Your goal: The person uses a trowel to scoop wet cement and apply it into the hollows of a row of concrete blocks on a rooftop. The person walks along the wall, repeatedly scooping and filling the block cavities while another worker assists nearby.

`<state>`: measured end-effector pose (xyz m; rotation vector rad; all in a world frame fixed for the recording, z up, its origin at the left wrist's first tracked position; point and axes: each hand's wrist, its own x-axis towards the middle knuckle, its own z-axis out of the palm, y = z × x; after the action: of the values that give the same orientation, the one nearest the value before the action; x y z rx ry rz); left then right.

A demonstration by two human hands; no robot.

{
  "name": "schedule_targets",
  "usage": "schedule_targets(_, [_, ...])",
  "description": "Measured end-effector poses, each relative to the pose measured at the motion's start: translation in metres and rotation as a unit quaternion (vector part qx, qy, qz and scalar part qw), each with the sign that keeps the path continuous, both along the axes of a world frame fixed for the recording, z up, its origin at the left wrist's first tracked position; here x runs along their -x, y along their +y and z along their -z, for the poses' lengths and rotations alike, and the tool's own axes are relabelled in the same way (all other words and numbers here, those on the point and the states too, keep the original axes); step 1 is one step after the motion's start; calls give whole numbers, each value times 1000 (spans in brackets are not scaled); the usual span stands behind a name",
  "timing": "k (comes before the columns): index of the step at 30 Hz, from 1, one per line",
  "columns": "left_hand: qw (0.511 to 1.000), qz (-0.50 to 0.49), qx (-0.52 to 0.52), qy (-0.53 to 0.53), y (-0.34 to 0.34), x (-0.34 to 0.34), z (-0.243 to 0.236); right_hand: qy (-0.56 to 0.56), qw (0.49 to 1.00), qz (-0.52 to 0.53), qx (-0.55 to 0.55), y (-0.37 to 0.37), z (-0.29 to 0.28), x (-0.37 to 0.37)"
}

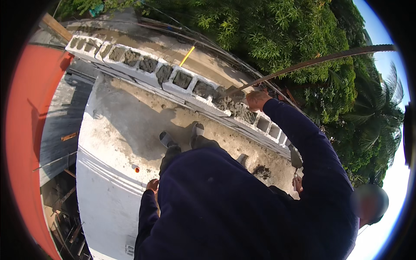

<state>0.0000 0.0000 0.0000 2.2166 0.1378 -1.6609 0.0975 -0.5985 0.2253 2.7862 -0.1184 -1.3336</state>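
Leafy green trees rise beyond the far edge, a sunlit pale concrete floor spreads beneath you, and a smooth orange-red surface borders the left. Running from far left toward the right is your wall of rough grey-white hollow concrete blocks, several cores filled with lumpy grey mortar. Your right hand is at the wall's top, just beside that mortar and near a long, curved, ribbed rust-brown metal rod; its fingers look curled, but you cannot tell whether they hold anything. Your left hand hangs low by your side, its grip too hidden to judge. To the right, past your sleeve, a co-worker's hand is close to a grey metal trowel blade. Expect the mortar to be soft, dense and gritty, better scooped than pinched; the blocks are likely heavy, stiff and brittle-edged, best held by their thick cross-webs.
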Motion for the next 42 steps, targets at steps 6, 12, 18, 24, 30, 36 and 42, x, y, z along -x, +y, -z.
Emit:
schedule_targets(6, [974, -221, 36, -35, -24, 43, 0, -35, 999, -9, -39, -13, -57, -4])
schedule_targets(12, [977, -202, 45, -50, -59, 53, -7, -115, 985, -113, -60, -12, -16, 3])
schedule_targets(18, [977, -199, 41, -68, -68, 61, -7, -98, 988, -121, -18, -70, -53, 14])
schedule_targets(24, [981, -179, 19, -79, -59, 72, -22, -206, 967, -141, -49, -132, -46, 0])
schedule_targets(30, [984, -149, -5, -96, -49, 77, -45, -271, 933, -190, -141, -125, 52, -40])
schedule_targets(36, [989, -105, -9, -104, -35, 78, -52, -189, 962, -81, -177, -129, 73, 30])
schedule_targets(42, [993, -24, 14, -117, -15, 44, -9, -235, 950, 151, -141, -44, 82, 161])
